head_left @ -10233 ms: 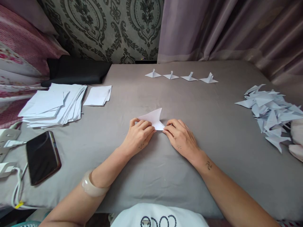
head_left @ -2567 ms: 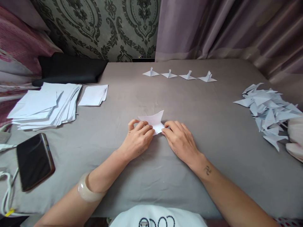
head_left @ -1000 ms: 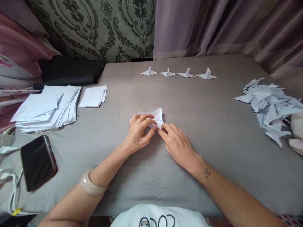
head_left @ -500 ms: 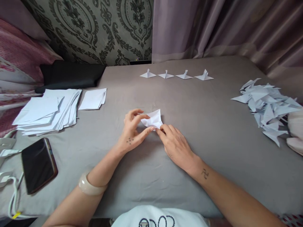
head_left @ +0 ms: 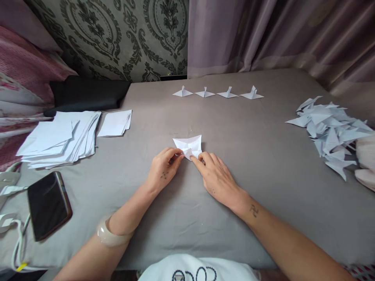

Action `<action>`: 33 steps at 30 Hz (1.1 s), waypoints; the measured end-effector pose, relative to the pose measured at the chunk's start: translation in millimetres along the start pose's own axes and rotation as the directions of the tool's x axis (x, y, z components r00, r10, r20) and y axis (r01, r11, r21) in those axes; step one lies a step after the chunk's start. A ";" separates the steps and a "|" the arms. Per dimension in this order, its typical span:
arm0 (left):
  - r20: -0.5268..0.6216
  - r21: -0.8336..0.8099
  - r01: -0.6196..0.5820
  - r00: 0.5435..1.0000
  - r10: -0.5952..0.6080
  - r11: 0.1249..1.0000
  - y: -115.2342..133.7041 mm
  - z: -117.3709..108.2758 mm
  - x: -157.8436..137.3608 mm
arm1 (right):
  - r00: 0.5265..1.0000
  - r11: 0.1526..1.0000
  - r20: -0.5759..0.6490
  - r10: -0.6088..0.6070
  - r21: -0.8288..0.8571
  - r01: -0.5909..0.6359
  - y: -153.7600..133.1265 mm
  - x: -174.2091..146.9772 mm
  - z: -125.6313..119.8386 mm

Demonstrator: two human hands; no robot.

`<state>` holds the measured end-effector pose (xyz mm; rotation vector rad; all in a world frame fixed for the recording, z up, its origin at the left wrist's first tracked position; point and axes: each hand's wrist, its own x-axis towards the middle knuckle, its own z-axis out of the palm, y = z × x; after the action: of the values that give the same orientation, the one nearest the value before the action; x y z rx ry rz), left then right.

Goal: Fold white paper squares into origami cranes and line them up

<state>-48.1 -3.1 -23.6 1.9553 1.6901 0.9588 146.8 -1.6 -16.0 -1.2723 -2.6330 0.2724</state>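
Note:
A small creased sheet of white paper (head_left: 191,143) lies in front of me, with its near edge partly folded up. My left hand (head_left: 165,166) pinches the paper's near left corner between thumb and fingertips. At the near right side, my right hand (head_left: 215,173) has its index finger pressed on the fold, and its thumb and other fingers are bent around the right corner. The fingertips hide parts of the near edge.
Several folded paper cranes (head_left: 228,93) stand in a row at the back. A heap of folded paper cranes (head_left: 331,128) lies at right. Left are a large paper stack (head_left: 84,132), a smaller stack (head_left: 115,123), a phone (head_left: 49,205), white cables (head_left: 20,238) and a black case (head_left: 88,93).
My left hand has drawn back from over the paper to its near left corner, its fingers closing into a pinch. More of the sheet shows now. My right hand has barely moved.

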 end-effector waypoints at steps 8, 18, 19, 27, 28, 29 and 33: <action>0.086 0.074 -0.165 0.984 0.158 0.984 9.2 -5.8 13.2 | 0.999 0.999 0.005 0.036 0.029 -0.036 -1.3 3.9 -2.4; 0.040 -0.075 0.024 0.999 -0.021 0.997 7.4 -1.4 20.9 | 1.000 0.999 -0.005 0.027 0.043 -0.027 -2.2 3.8 -4.5; 0.041 -0.089 0.031 0.999 -0.027 0.996 7.7 -2.2 21.1 | 1.000 0.999 -0.007 0.027 0.041 -0.027 -2.1 3.9 -4.3; 0.038 -0.053 0.045 0.998 -0.043 0.998 0.6 -17.0 9.2 | 0.999 0.997 0.017 0.051 0.051 -0.052 -2.0 2.7 -4.3; 0.037 -0.066 0.063 0.997 -0.061 0.996 -1.0 -16.9 7.9 | 0.999 0.998 0.015 0.045 0.050 -0.046 -1.9 2.3 -4.2; 0.043 -0.091 0.081 0.996 -0.077 0.993 -2.3 -16.0 7.3 | 0.999 0.998 0.010 0.038 0.048 -0.038 -1.8 2.0 -4.0; 0.083 -0.184 0.105 0.992 -0.091 0.977 -2.5 -8.1 9.1 | 0.999 0.999 -0.032 0.011 0.034 -0.010 -0.6 1.4 -1.5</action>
<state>-55.2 5.0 -17.4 1.7484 1.5778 0.9597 145.9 -0.8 -14.3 -1.2688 -2.5842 0.2945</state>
